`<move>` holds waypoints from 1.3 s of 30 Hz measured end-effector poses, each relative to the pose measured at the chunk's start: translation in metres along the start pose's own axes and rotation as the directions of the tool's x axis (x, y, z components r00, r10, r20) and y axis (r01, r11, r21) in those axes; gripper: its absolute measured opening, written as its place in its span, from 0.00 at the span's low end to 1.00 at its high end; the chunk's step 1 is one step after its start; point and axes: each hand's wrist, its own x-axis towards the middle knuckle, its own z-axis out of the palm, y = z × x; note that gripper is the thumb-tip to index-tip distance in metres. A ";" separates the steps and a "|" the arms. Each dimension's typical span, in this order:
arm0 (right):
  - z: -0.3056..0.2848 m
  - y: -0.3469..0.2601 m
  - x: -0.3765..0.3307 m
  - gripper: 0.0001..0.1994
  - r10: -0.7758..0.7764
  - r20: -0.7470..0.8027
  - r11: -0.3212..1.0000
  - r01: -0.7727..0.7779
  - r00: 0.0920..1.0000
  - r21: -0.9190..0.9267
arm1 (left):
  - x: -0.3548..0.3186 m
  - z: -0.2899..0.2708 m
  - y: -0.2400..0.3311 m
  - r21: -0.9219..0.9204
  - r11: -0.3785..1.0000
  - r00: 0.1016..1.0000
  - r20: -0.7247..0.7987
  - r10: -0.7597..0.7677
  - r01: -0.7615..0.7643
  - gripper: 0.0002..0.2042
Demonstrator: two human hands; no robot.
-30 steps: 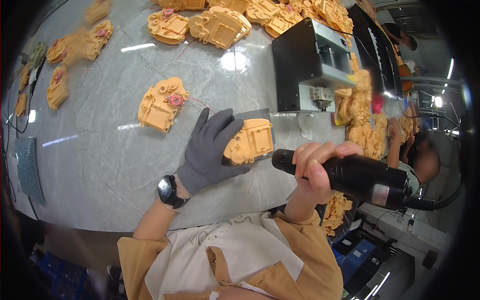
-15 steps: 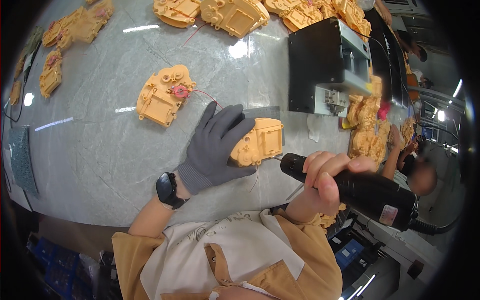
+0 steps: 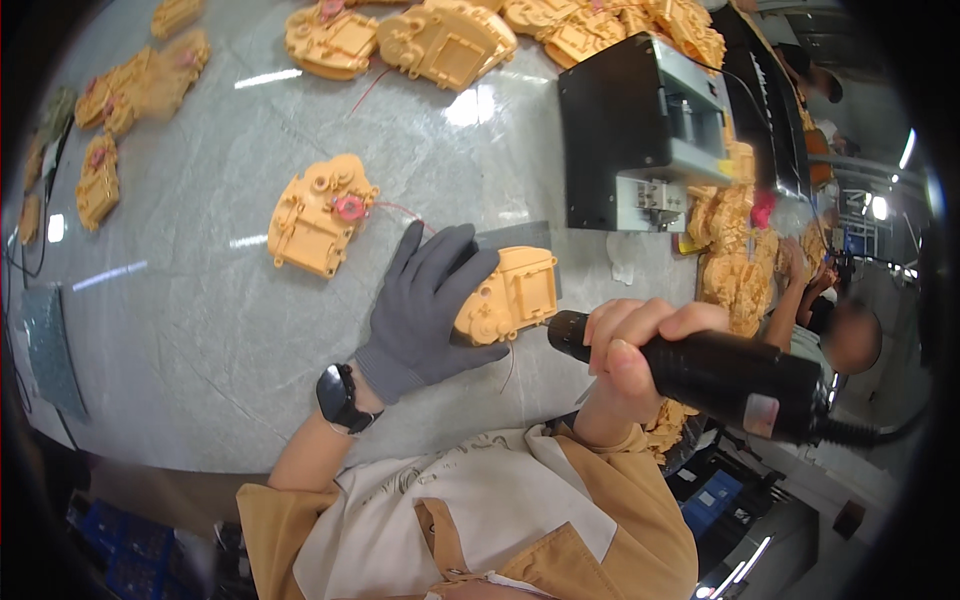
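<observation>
My left hand, in a grey glove, grips an orange plastic housing from its left side. That housing lies on a dark flat pad on the grey table. My bare right hand is wrapped round a black electric screwdriver with a cord at its rear end. Its tip points left at the lower right edge of the housing; whether it sits in a screw I cannot tell. A second orange housing with a red wired round part lies to the upper left of my glove.
A black and silver machine stands right of centre on the table. More orange housings lie along the far edge, at the left and in a heap on the right. Another person's arm shows at the right.
The view has shifted slightly. Both hands keep their grips, and the screwdriver tip stays at the same edge of the housing.
</observation>
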 end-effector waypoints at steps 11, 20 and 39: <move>-0.085 0.005 0.067 0.23 -0.313 -0.552 0.950 0.252 0.773 -0.185 | 0.005 0.000 0.005 0.005 1.000 1.000 0.027 0.005 -0.005 0.43; -0.044 -0.015 0.000 0.21 -0.173 -0.276 0.982 0.186 0.946 0.021 | 0.001 -0.002 0.001 -0.059 0.998 1.000 -0.021 0.016 -0.018 0.44; 0.022 -0.007 -0.019 0.21 -0.111 0.035 0.985 0.106 0.993 0.135 | -0.004 -0.002 0.001 -0.061 0.997 0.997 -0.067 0.047 -0.051 0.37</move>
